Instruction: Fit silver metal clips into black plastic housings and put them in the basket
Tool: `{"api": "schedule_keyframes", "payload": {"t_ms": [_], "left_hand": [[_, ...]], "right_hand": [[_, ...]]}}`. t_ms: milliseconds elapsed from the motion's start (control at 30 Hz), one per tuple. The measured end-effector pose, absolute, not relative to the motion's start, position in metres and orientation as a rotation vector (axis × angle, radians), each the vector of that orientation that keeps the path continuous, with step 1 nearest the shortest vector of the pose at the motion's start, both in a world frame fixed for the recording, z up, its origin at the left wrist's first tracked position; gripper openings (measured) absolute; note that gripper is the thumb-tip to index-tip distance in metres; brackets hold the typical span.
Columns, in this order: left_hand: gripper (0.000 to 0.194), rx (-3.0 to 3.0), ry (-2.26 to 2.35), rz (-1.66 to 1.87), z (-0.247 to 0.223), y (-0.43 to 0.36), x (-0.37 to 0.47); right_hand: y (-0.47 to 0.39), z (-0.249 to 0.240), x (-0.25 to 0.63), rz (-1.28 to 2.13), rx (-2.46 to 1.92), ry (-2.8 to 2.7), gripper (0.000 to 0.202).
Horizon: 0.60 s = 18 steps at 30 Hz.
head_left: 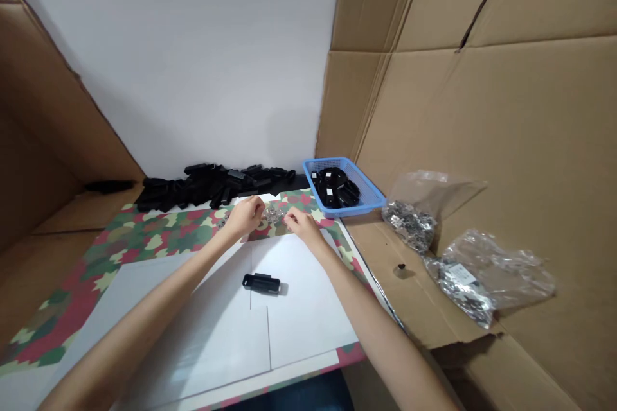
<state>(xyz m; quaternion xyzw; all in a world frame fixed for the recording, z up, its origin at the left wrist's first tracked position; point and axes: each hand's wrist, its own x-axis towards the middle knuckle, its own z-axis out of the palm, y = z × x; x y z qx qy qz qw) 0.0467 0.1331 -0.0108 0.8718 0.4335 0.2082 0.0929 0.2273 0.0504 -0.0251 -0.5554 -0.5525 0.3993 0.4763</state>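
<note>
Our left hand (249, 213) and right hand (299, 223) were curled beside shiny bits (273, 214) at centre. If they grasped any, we could not tell. Below lay a black piece (261, 283).

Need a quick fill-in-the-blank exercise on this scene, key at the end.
The mesh basket is coloured ____.
One separate black part lies on sheets coloured ____.
The number of clear plastic bags is ____.
Small pieces lie between the left hand and the ____ hand.

Missing words: blue; white; two; right.
</note>
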Motion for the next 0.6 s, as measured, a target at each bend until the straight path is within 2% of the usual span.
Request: {"api": "schedule_keyframes", "payload": {"t_ms": [200,333,600], "left_hand": [[0.022,2.445,1.038,0.931,0.015,0.090,0.040],[0.016,2.437,0.923,1.062,0.020,0.067,0.039],[0.015,2.483,0.718,1.106,0.014,0.054,0.041]], "right_hand": [[0.045,-0.020,0.222,1.571,-1.097,-1.133,0.031],[0.041,-0.018,0.213,1.766,-0.962,-0.983,0.023],[0.034,-0.013,0.207,1.879,-0.829,-0.842,0.012]]}}
